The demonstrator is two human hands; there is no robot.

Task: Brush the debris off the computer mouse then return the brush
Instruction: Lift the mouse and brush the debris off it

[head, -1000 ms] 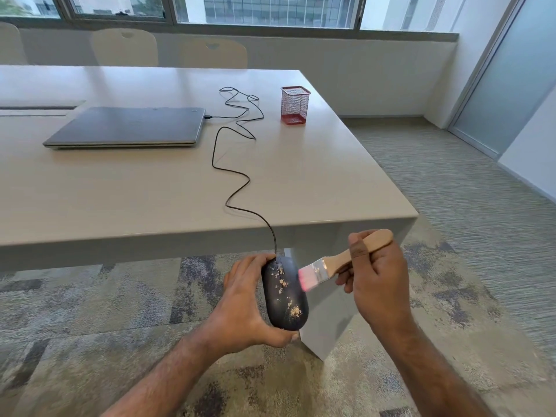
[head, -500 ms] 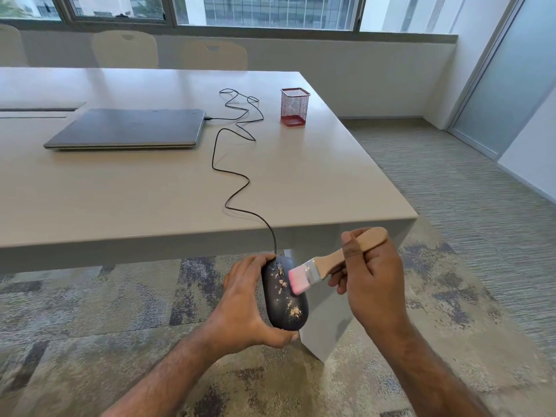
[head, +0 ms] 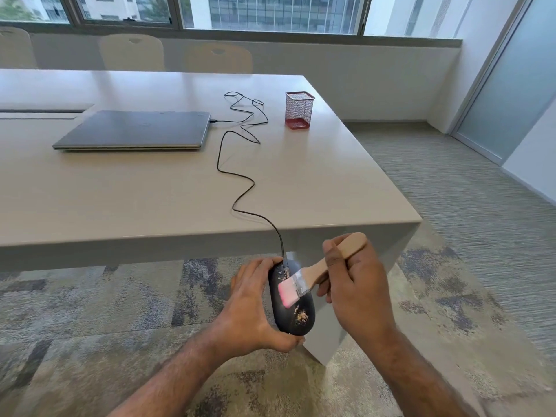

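Observation:
My left hand [head: 249, 308] holds a black wired computer mouse [head: 296, 323] off the table, below its front edge and above the carpet. Tan debris specks lie on the mouse's lower part and near its top by the cable. My right hand [head: 355, 284] grips the wooden handle of a small brush [head: 313, 273]. Its pink bristles [head: 287, 293] rest on the middle of the mouse's top. The mouse's black cable [head: 237, 176] runs up over the table edge to the laptop.
A closed grey laptop [head: 135, 130] lies on the beige table [head: 120, 200]. A red mesh pen cup [head: 298, 109] stands near the table's right edge. Several chairs line the far side. The table's end panel [head: 331, 341] stands right behind the mouse. Patterned carpet covers the floor.
My right hand has moved left and down, bringing the pink bristles from beside the mouse onto its top surface. Debris in the mouse's middle is now covered or swept. The left hand stays still.

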